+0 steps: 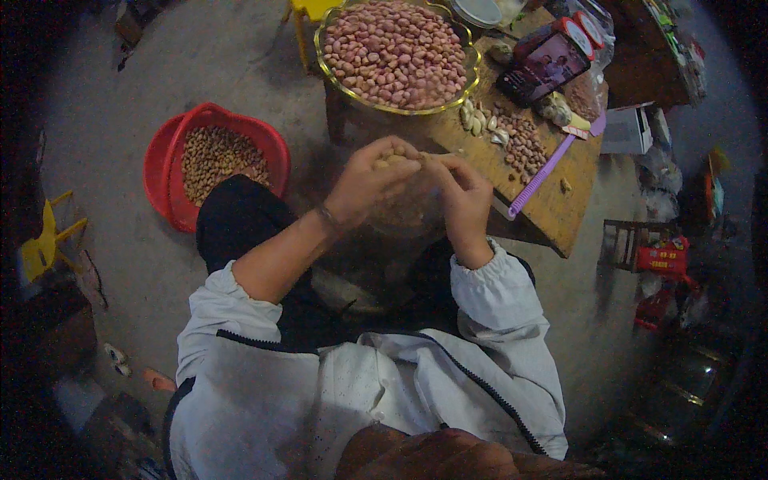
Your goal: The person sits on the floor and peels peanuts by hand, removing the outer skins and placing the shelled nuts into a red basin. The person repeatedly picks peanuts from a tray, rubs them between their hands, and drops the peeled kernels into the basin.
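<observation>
My left hand (369,180) is curled around several unshelled peanuts (391,159), seen between its thumb and fingers. Close against it, my right hand (465,189) has thumb and forefinger pinched together on a small piece, apparently a peanut (423,157); the fingers partly hide it. Below both hands, a dim container (402,219) sits between my knees, its contents hard to make out. A gold-rimmed scalloped bowl (402,110) full of pinkish peanut kernels (393,51) stands just beyond my hands. To the left, a red plastic basket (161,162) holds unshelled peanuts (219,157).
On the wooden table (558,210) lie loose kernels (525,144), garlic cloves (476,118) and a purple ribbed handle (540,180). A phone (546,67) leans by red-lidded jars (576,37). Yellow chairs (45,240) and a red box (663,255) stand farther out.
</observation>
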`<state>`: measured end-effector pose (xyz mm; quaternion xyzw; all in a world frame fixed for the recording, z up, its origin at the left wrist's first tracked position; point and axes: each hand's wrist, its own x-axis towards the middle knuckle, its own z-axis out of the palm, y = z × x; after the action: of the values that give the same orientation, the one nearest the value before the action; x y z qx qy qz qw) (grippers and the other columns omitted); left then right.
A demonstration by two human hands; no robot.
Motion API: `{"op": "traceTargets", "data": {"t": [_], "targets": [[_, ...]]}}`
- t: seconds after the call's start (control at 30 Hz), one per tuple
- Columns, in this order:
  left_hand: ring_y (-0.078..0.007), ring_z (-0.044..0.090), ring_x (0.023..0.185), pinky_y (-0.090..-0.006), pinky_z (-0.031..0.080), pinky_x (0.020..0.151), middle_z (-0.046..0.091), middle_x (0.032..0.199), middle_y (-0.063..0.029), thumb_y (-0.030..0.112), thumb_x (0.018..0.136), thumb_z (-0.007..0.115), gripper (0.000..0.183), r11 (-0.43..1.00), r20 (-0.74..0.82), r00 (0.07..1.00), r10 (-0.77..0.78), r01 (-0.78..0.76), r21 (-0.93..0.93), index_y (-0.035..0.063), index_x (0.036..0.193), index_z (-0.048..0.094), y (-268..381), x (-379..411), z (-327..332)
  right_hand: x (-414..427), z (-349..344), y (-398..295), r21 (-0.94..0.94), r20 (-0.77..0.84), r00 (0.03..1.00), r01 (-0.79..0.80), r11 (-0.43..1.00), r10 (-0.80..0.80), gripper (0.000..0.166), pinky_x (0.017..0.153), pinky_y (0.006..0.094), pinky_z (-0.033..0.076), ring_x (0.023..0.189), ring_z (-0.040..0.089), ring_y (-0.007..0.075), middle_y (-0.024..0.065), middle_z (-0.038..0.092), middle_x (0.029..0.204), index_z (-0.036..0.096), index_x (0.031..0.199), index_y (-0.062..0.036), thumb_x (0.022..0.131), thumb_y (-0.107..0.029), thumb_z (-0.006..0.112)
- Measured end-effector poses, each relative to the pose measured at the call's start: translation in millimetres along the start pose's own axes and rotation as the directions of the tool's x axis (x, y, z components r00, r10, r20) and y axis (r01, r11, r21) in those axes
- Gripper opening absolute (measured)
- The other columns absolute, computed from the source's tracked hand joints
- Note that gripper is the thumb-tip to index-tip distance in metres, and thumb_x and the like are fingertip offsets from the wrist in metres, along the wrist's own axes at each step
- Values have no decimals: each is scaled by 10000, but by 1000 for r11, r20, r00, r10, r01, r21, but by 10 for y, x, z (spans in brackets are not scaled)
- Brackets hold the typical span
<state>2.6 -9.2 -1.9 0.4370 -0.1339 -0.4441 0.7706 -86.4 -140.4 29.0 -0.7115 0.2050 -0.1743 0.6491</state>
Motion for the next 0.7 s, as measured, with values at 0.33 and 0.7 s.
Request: {"op": "traceTargets", "data": {"t": [0.33,0.7], "targets": [[-12,413,554,-152,303,444,469,723,59,144,859,612,116,999,-28,1000,3,-2,44,98,923,527,20,8,22,-11,15,7,-26,17,999,42,999,-42,146,635,198,448,687,567,69,16,635,798,659,913,15,842,-111,637],[-18,455,567,-158,332,450,529,741,35,167,862,612,115,975,-48,995,83,-71,213,88,881,530,-39,49,24,-48,39,87,182,3,984,-177,967,179,149,579,193,452,654,562,58,15,631,789,648,943,8,862,-113,614]]}}
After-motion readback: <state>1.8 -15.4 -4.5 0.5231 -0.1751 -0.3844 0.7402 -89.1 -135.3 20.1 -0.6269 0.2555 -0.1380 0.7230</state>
